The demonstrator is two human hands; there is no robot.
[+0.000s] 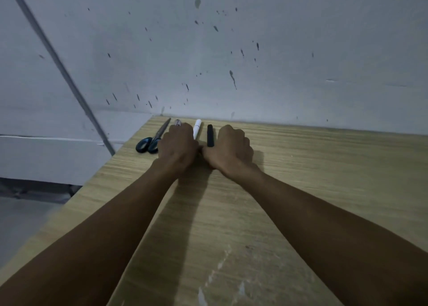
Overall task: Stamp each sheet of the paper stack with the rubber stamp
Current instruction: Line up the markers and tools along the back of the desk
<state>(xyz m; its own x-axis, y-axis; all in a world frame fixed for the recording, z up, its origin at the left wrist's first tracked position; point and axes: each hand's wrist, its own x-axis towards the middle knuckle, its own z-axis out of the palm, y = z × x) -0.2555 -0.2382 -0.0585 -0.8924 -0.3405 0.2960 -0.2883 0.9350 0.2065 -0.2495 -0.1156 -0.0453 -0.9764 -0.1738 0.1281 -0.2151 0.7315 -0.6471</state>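
Your wood table [301,189] fills the lower frame, w/ the spattered grey wall [254,50] behind it at 12 o'clock. No paper stack or rubber stamp shows anywhere, so judging by that you're at the fetch/setup step; next move prob. calls for locating stamp + sheets and bringing them to the bare table in front of you. Both arms reach to the far edge. Left hand [178,143] is curled knuckles-up, right hand [229,149] the same just at its 3 o'clock, thumbs touching or nearly so; whether either grips anything under the fingers, can't tell. Blue-handled scissors [152,138] lie at 9 o'clock of the left hand. A white pen [196,128] and black marker [210,135] lie between the hands at 12 o'clock; a small pale item [177,122] peeks past the left knuckles, too hidden to ID.
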